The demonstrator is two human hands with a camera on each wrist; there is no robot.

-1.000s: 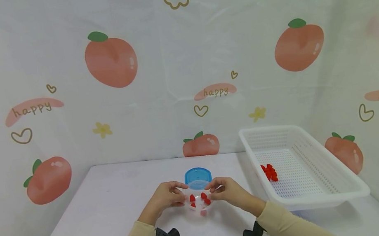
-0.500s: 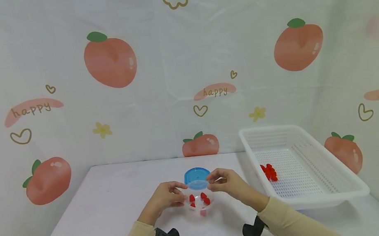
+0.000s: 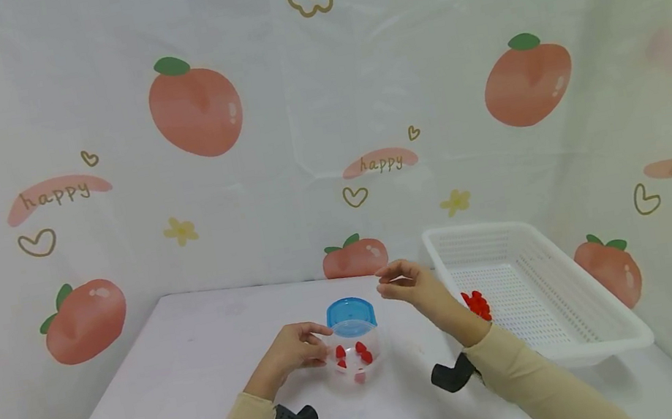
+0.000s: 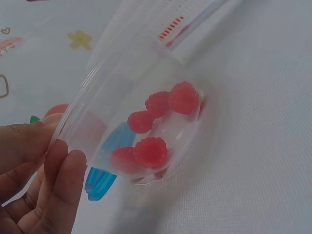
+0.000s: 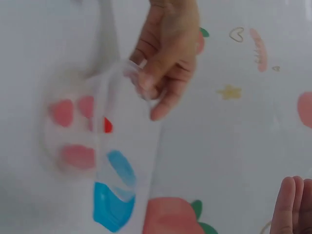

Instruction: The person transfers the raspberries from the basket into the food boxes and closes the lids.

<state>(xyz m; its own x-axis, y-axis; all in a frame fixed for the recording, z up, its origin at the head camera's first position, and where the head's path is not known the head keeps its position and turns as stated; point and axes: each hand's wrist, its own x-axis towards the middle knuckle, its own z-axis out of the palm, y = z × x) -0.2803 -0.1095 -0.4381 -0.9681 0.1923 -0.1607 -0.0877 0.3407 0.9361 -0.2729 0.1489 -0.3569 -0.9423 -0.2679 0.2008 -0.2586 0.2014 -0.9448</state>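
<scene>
Left hand [image 3: 293,350] pinches our clear jar [image 3: 355,360] at lower centre, 5 raspberries [image 4: 155,127] inside. Blue lid [image 3: 350,316] sits just behind the jar. Right hand [image 3: 411,284] hovers above, fingers loose, empty. Basket [image 3: 597,336] at right holds more berries [image 3: 477,306]. We'd keep the jar steady while reaching.

White perforated plastic basket [image 3: 548,322] at the right on the counter [image 3: 173,392], long side running from near to far. Small heap of red raspberries [image 3: 477,305] inside the basket, against its left wall. Pale, matte counter surface. Behind and on both sides, a white printed backdrop [image 3: 291,98]: peach motifs, flower outlines, small hearts, yellow blossoms, pink patches lettered "happy". One peach print [image 3: 354,258] right at the far counter edge, centre. Another peach print [image 3: 85,319] low at the left.
</scene>
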